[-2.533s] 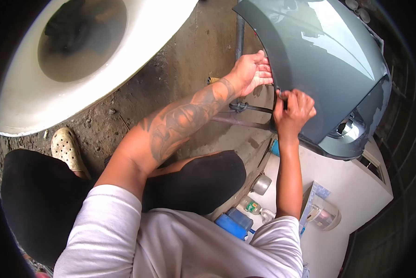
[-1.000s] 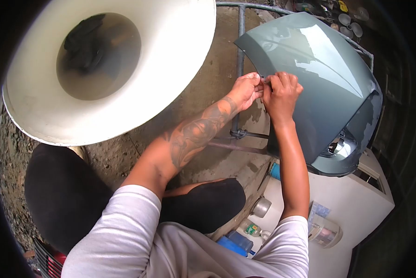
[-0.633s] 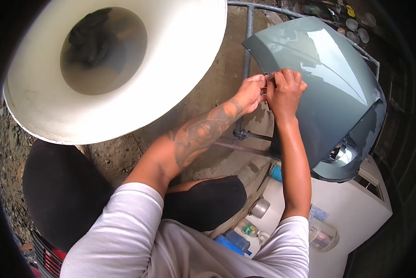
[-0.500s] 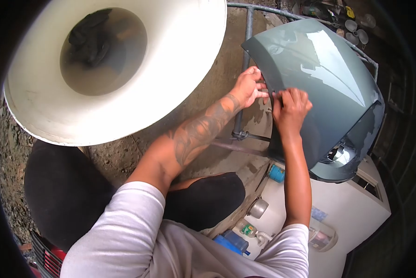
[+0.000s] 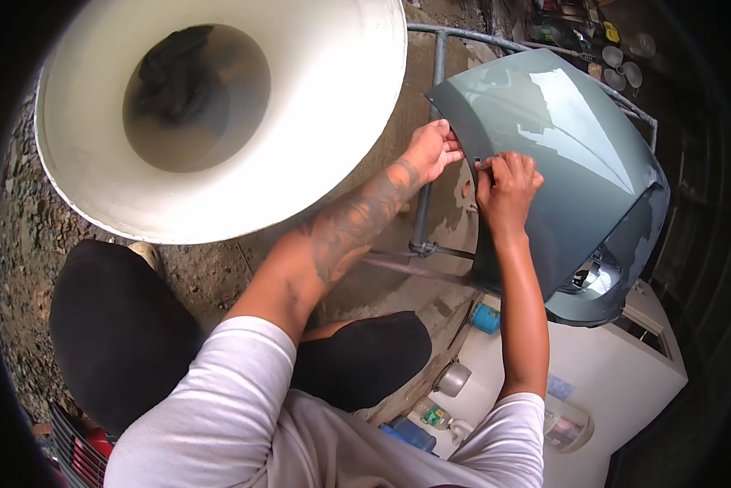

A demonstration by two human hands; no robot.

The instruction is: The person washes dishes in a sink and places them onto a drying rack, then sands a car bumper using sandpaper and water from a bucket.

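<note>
A glossy grey-green car body panel (image 5: 536, 195), wet in patches, rests on a metal pipe stand (image 5: 438, 69). My left hand (image 5: 437, 149) grips its left edge, with fingertips partly hidden at the rim. Against the panel's face, close to that edge, my right hand (image 5: 508, 187) is closed, fingers curled and pinched. A small dark piece (image 5: 478, 163) shows at its thumb and fingertips; its kind is unclear. To the left is a large white basin (image 5: 325, 138) holding murky water and a dark cloth (image 5: 174, 77).
A blue container (image 5: 486, 318), a metal pot (image 5: 452, 379), a plastic bottle (image 5: 432, 413) and a blue jug (image 5: 412, 433) stand below the panel. A white wall or board (image 5: 617, 382) is at the lower right. Gravelly ground (image 5: 24, 268) lies left.
My left hand's fingers have closed in nearer the panel edge, and the gap to my right hand is wider. My right hand stays at nearly the same spot. The view has shifted slightly.
</note>
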